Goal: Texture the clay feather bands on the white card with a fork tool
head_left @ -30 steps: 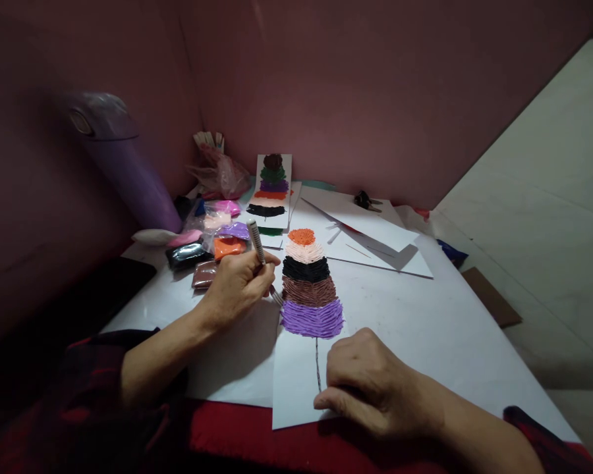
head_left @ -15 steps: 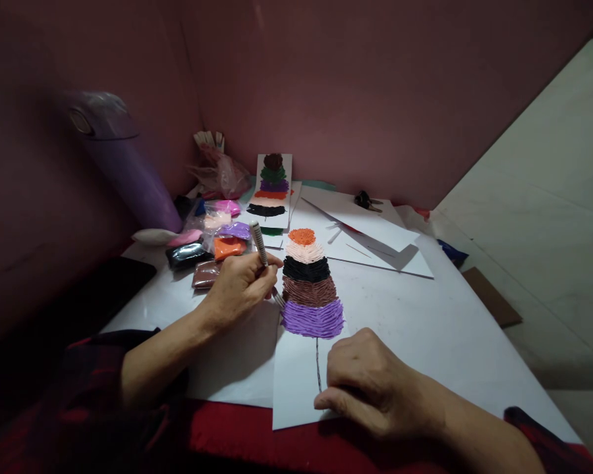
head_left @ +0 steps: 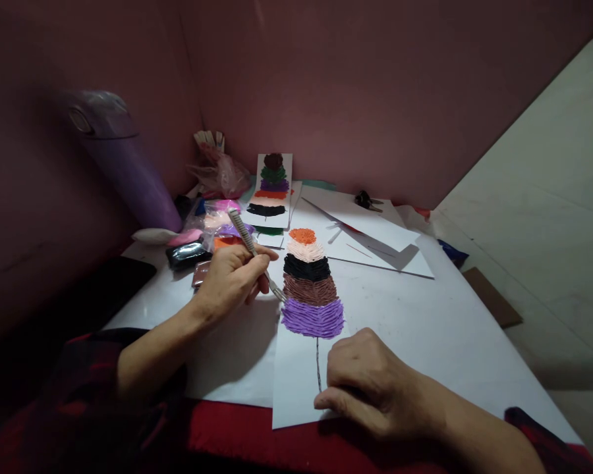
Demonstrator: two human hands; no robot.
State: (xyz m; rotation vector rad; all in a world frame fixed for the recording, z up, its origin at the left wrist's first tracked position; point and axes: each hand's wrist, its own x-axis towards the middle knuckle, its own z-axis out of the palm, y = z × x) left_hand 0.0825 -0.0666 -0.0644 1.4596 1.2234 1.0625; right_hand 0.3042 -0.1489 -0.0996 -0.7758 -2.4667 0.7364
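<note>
My left hand (head_left: 234,275) is closed around a metal fork (head_left: 244,235), its ribbed handle slanting up and away. The tines meet the left edge of the purple clay band (head_left: 312,318), near the brown band (head_left: 310,289). These bands belong to a feather-like clay picture on a white sheet (head_left: 296,388), with black, pale peach and orange bands above and a thin dark stem line below. My right hand (head_left: 375,385) rests on the sheet's lower right, fingers curled in and thumb beside the stem line; nothing shows in its grasp.
Several packets of coloured clay, among them a black one (head_left: 188,253), lie at the left near a purple bottle (head_left: 123,161). Behind stands a second banded picture (head_left: 269,191). White sheets (head_left: 375,230) and a dark object like scissors (head_left: 368,200) lie farther back. Pink walls bound the table.
My left hand has shifted slightly left and the fork handle now leans farther left, with the tines still at the purple band's left edge. My right hand has not moved.
</note>
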